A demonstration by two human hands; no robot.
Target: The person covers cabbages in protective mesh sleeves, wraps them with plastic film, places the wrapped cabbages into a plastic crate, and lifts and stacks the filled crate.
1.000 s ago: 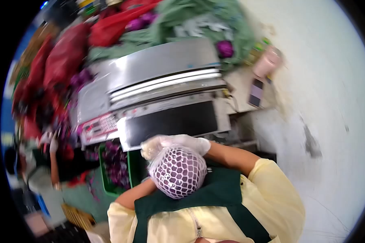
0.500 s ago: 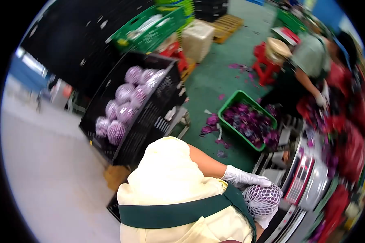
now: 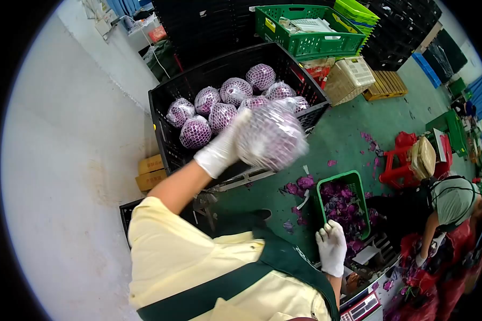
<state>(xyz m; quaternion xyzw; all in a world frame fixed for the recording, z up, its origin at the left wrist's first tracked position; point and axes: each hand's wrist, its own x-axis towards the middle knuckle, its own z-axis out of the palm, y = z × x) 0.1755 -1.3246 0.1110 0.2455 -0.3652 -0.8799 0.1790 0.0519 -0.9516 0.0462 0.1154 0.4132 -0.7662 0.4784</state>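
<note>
My left hand (image 3: 225,147), in a white glove, grips a red cabbage (image 3: 273,136) in a white foam net and clear film. The cabbage is blurred, held over the near edge of a black crate (image 3: 163,136). Inside the crate lie several netted red cabbages (image 3: 196,132), some also in film; the held one partly hides those at the right. My right hand (image 3: 332,249), also gloved, is low at the right with nothing in it. Its fingers are loosely bent and slightly apart, close to a green basket (image 3: 367,211) of purple leaves.
A scale (image 3: 363,307) with a red panel is at the bottom right. Another person (image 3: 450,203) bends over red sacks (image 3: 444,289) there. Loose leaves (image 3: 300,187) litter the green floor. Behind the crate stand a green crate (image 3: 326,45) and a beige basket (image 3: 351,80); a white wall runs left.
The netted cabbage was between both hands beside the scale. My left hand has carried it to the black crate, and my right hand has let go. The view has turned towards the crate.
</note>
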